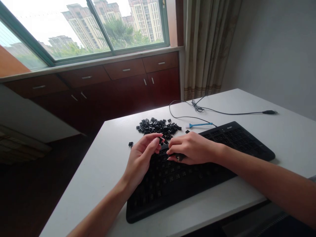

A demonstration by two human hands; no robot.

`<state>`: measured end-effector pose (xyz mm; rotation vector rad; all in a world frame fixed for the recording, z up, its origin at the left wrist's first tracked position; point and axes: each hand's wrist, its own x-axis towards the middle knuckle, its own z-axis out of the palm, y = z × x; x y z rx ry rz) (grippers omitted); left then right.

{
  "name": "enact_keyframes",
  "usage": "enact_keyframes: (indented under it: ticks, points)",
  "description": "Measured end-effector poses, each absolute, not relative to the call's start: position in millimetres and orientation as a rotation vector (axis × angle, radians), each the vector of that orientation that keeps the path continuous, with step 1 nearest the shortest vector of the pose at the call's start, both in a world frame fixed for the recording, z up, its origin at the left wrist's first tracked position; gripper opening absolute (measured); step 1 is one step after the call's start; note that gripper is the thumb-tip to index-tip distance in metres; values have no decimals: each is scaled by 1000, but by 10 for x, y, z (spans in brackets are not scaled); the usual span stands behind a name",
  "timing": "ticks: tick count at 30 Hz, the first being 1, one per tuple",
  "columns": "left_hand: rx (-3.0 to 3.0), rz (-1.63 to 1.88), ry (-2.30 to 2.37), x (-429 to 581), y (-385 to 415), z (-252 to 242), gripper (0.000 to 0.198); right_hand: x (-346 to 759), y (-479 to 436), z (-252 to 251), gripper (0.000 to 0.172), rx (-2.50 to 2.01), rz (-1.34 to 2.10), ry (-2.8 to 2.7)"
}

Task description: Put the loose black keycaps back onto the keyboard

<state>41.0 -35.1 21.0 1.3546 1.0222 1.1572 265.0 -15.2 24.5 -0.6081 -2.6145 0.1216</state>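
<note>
A black keyboard [172,194] lies at a slant on the white table, its key sockets bare over the parts that show. Above its upper left edge, my left hand [145,149] pinches a small black keycap [160,140] between thumb and fingers. Close beside it, my right hand [189,148] is curled over the keyboard's upper rows. Something dark shows under its fingers, but I cannot make out what it is. Behind both hands is a heap of loose black keycaps [154,125], and one stray keycap [130,144] sits to the left.
A small blue brush [200,124] lies behind the keyboard. The keyboard's thin cable [234,113] loops over the back of the white table [91,171], ending in a plug [269,112] at the right. Beyond stand brown cabinets [118,95] under a window, and a curtain [207,49].
</note>
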Motion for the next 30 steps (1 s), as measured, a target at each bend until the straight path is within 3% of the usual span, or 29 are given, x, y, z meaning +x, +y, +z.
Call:
enact_keyframes:
  ticks: [13,20,25,30]
  points:
    - [1415,1130,1025,391,-366,204,25,2667,-154,323,21,-616,167,-2695]
    - [1459,1115,1023,410,-373,229,25,3016,-678,501,12,-662,136,-2586]
    - [1491,1100,991,430,-390,246,24,3349,-1136,313,30,-791,157,-2412]
    - [1524,1122,1000,442,-390,261,25,3417,-1283,119,32,-876,88,-2420]
